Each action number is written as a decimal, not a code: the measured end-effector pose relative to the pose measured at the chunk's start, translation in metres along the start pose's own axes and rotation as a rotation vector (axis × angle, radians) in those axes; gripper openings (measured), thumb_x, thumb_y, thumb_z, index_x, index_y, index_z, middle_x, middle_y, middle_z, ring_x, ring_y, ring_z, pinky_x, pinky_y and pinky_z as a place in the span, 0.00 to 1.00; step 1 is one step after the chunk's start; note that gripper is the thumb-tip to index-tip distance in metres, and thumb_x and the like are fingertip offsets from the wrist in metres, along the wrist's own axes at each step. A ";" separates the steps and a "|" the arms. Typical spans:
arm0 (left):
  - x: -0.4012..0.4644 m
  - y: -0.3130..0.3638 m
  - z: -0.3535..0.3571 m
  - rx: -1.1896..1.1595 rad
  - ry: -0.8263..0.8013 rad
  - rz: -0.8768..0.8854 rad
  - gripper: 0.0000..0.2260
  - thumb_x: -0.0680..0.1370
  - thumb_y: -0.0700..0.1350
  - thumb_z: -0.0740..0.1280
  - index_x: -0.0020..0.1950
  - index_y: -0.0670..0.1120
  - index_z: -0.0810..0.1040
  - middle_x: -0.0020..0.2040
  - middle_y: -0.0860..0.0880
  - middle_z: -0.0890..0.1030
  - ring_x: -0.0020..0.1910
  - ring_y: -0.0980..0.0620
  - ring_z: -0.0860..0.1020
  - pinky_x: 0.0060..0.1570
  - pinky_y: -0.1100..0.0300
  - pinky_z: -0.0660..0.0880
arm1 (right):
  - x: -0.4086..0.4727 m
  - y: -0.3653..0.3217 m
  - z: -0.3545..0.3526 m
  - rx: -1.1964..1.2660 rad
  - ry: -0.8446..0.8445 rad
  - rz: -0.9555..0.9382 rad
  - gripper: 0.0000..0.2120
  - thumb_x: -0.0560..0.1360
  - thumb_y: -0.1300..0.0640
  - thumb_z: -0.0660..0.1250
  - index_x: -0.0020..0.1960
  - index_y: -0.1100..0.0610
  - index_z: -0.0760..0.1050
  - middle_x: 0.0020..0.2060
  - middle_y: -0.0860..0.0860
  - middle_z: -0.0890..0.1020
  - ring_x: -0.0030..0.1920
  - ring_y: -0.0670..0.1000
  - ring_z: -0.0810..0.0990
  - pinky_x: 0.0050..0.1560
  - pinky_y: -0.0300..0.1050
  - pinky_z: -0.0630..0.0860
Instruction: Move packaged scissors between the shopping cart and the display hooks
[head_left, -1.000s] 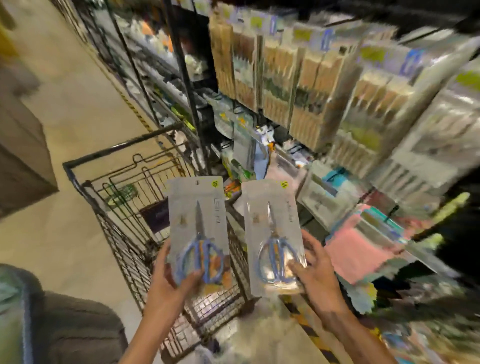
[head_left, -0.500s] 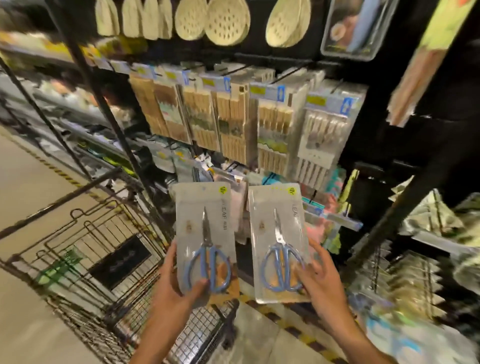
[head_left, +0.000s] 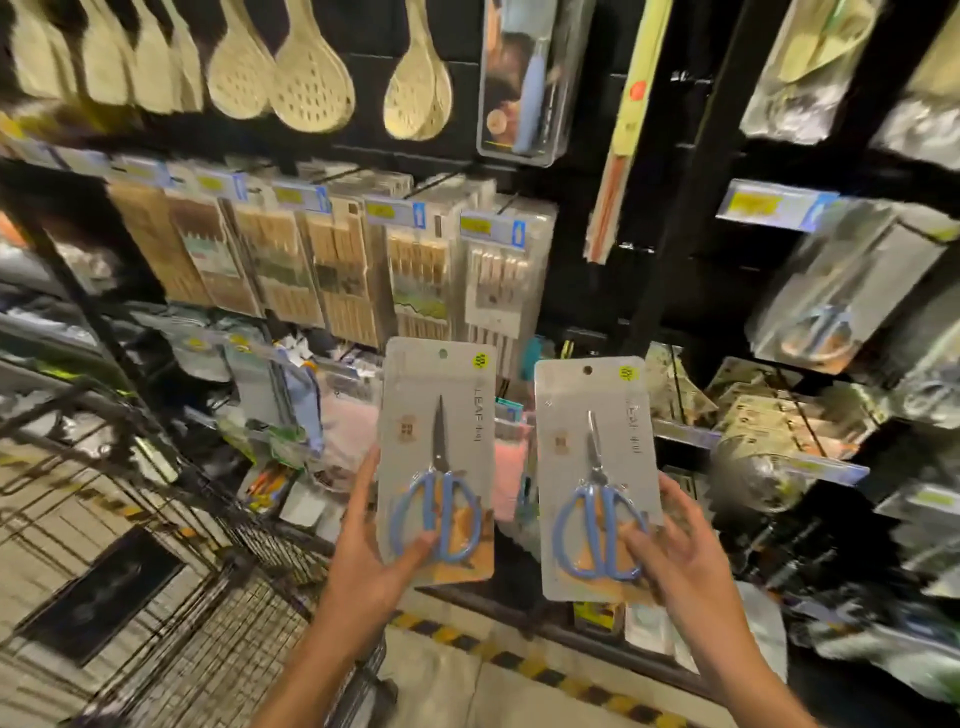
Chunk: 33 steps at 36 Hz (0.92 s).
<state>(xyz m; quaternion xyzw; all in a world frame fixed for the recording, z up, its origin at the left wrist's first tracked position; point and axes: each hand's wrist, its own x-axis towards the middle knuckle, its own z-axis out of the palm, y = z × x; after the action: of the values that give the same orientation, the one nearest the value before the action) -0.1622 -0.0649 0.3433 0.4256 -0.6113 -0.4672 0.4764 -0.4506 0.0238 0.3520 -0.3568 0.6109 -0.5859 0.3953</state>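
Left hand: your left hand (head_left: 363, 551) is clamped on the lower edge of the left scissors pack (head_left: 439, 457), thumb across the blue handles, fingers behind the card.
Right hand: your right hand (head_left: 675, 545) pinches the right scissors pack (head_left: 597, 478) low down, thumb on the front over the handle loops, the other fingers spread at its right edge.
Packs: both are upright, side by side with a gap between them, hang holes at the top, held in front of the display and above the floor's striped tape.
Cart: the shopping cart (head_left: 171, 613) sits at your lower left, its wire basket well apart from both packs.
Matching stock: blurred packs with blue handles (head_left: 826, 322) hang at upper right, beyond the black upright (head_left: 691, 208); you likely want the hook there, though the hook itself is too blurred to make out.
Nearby: chopstick packs (head_left: 415, 270) and hanging spoons (head_left: 311, 78) fill the rows straight ahead.
Step in hand: by my reading, you are carrying two packs from cart to hooks; neither is hung yet.
Next move: swing right and up, lead with the right pack, and line its hole with the hook tip before you push it on.
Watch: with a hand on each pack, you have no spare fingers to steady the hook.
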 end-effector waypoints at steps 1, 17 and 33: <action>0.002 0.005 0.008 0.018 -0.002 0.020 0.42 0.74 0.43 0.77 0.78 0.65 0.58 0.72 0.75 0.65 0.74 0.65 0.67 0.70 0.61 0.70 | 0.000 -0.004 -0.009 0.005 0.009 -0.008 0.28 0.77 0.62 0.69 0.70 0.39 0.68 0.58 0.46 0.85 0.54 0.51 0.86 0.42 0.45 0.83; 0.010 0.088 0.176 0.009 0.006 0.200 0.42 0.71 0.50 0.78 0.75 0.73 0.58 0.72 0.80 0.60 0.71 0.76 0.60 0.75 0.52 0.61 | 0.017 -0.048 -0.177 0.092 0.116 -0.185 0.29 0.77 0.60 0.70 0.71 0.37 0.67 0.64 0.45 0.81 0.62 0.48 0.82 0.64 0.61 0.78; 0.050 0.115 0.212 0.021 -0.015 0.221 0.42 0.72 0.44 0.75 0.76 0.73 0.57 0.78 0.61 0.65 0.75 0.51 0.70 0.71 0.36 0.69 | 0.067 -0.057 -0.195 0.117 0.062 -0.252 0.28 0.74 0.54 0.72 0.66 0.30 0.69 0.66 0.46 0.80 0.63 0.52 0.81 0.61 0.60 0.80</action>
<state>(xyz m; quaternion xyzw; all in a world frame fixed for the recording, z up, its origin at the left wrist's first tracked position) -0.3877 -0.0549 0.4412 0.3572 -0.6628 -0.4085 0.5160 -0.6572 0.0445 0.4045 -0.3887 0.5382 -0.6762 0.3195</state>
